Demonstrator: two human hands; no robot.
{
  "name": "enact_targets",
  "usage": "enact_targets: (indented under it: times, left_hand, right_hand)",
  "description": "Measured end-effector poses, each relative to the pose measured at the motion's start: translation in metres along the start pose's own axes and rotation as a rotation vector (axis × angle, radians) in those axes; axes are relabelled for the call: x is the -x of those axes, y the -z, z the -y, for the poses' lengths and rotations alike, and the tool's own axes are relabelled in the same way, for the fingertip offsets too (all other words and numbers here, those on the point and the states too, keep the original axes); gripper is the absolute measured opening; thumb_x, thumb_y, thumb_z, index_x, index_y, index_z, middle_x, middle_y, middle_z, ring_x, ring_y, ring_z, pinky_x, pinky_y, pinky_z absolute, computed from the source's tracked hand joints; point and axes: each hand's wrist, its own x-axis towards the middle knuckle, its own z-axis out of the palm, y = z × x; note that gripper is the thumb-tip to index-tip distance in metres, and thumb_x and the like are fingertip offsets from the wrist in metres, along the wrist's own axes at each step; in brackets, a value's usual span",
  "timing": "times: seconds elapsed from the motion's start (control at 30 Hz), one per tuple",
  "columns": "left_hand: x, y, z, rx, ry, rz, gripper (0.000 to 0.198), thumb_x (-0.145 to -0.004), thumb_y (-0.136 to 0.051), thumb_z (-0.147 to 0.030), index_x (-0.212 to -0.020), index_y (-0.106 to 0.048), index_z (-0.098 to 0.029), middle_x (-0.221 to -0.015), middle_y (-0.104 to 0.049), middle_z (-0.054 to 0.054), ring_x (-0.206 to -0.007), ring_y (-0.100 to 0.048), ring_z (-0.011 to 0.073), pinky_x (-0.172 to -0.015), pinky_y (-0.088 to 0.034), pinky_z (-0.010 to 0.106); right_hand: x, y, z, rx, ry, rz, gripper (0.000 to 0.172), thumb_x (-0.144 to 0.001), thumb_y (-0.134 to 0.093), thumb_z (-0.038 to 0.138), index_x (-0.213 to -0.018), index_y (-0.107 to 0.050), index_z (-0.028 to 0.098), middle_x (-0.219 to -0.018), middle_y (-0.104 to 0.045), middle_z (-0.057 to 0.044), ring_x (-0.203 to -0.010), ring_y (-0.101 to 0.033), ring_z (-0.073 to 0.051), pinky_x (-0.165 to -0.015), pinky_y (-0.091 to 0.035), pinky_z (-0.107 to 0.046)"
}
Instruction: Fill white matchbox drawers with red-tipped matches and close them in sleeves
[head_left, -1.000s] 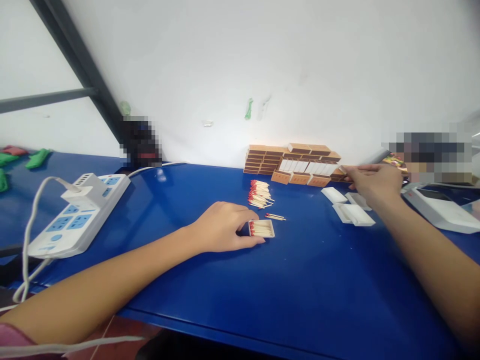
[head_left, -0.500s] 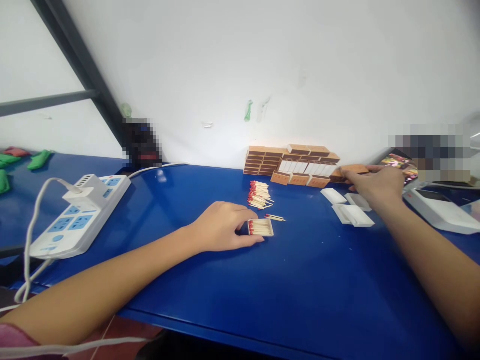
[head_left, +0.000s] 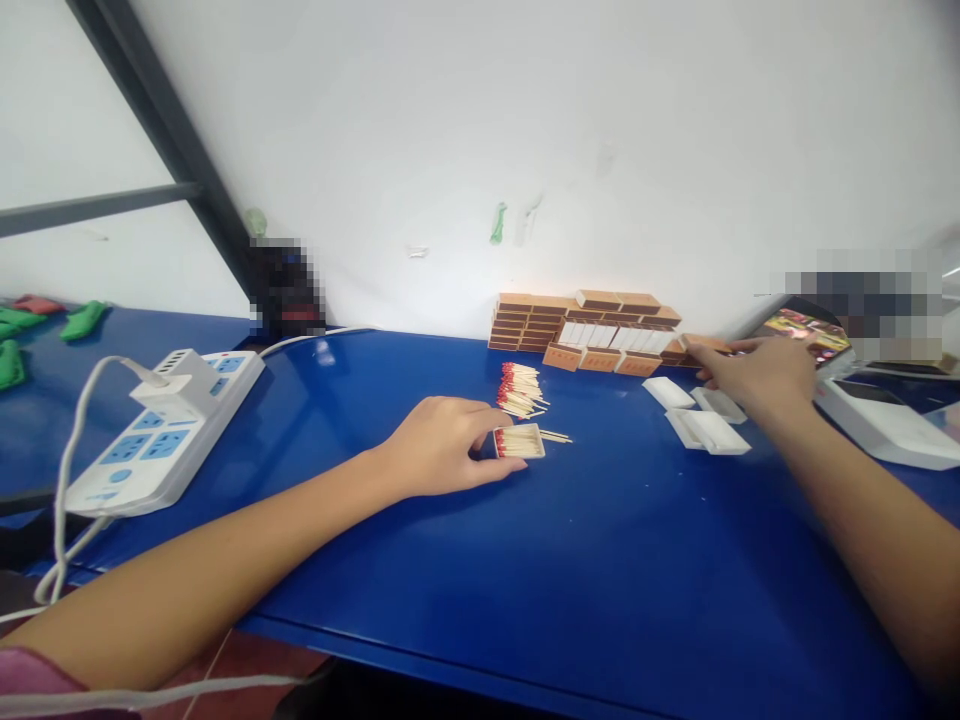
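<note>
In the head view, my left hand [head_left: 450, 445] pinches a small white matchbox tray [head_left: 543, 441] between thumb and fingers. Red-tipped matches [head_left: 517, 441] lie side by side inside it. A few loose matches [head_left: 557, 437] stick out just beyond the tray, and a pile of matches [head_left: 521, 388] lies behind it. On the right, my right hand [head_left: 769, 375] has its fingers closed at an orange-brown matchbox sleeve [head_left: 701, 342] near the end of the matchbox stack [head_left: 532, 322]. The hand partly hides this sleeve.
White matchbox trays [head_left: 705, 428] sit by my right forearm. A phone with a lit screen [head_left: 806, 332] and a white device [head_left: 892, 425] are at far right. At left, a white power strip [head_left: 157, 440] with cables lies on the blue table [head_left: 525, 580]. A wall stands behind.
My left hand has shifted the filled tray slightly back and left, tilting it over part of the loose matches. My right hand has moved slightly right, showing more of the sleeve.
</note>
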Motion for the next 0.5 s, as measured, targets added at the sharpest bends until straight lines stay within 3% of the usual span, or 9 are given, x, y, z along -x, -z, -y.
enact_targets:
  times: [0.27,0.43,0.5]
  left_hand:
    - [0.000,-0.001,0.001,-0.015,-0.017,-0.021,0.036,-0.094,-0.069,-0.052,-0.109,-0.076,-0.020,-0.074,-0.069,-0.002,-0.065,-0.062,0.0137,-0.059,-0.039,0.027]
    - [-0.001,0.000,0.001,-0.042,0.027,-0.168,0.036,-0.092,-0.072,-0.050,-0.112,-0.077,-0.020,-0.079,-0.073,-0.001,-0.068,-0.066,0.0140,-0.063,-0.046,0.027]
    - [-0.002,0.000,0.002,-0.038,0.063,-0.225,0.034,-0.092,-0.073,-0.049,-0.111,-0.077,-0.021,-0.085,-0.076,-0.001,-0.069,-0.068,0.0138,-0.064,-0.049,0.026]
  right_hand:
    - [0.014,0.004,0.010,-0.332,-0.116,0.019,0.021,-0.079,-0.082,0.021,-0.076,-0.061,0.017,-0.062,-0.062,-0.005,-0.057,-0.058,-0.018,-0.054,-0.043,-0.034]
    - [0.028,0.021,0.020,-0.515,0.032,-0.175,0.014,-0.089,-0.069,0.024,-0.080,-0.060,0.020,-0.068,-0.058,-0.001,-0.056,-0.052,-0.014,-0.053,-0.041,-0.032]
    - [0.047,0.026,0.028,-0.587,0.130,-0.141,0.014,-0.089,-0.070,0.029,-0.082,-0.062,0.020,-0.065,-0.057,0.000,-0.054,-0.051,-0.013,-0.051,-0.040,-0.030]
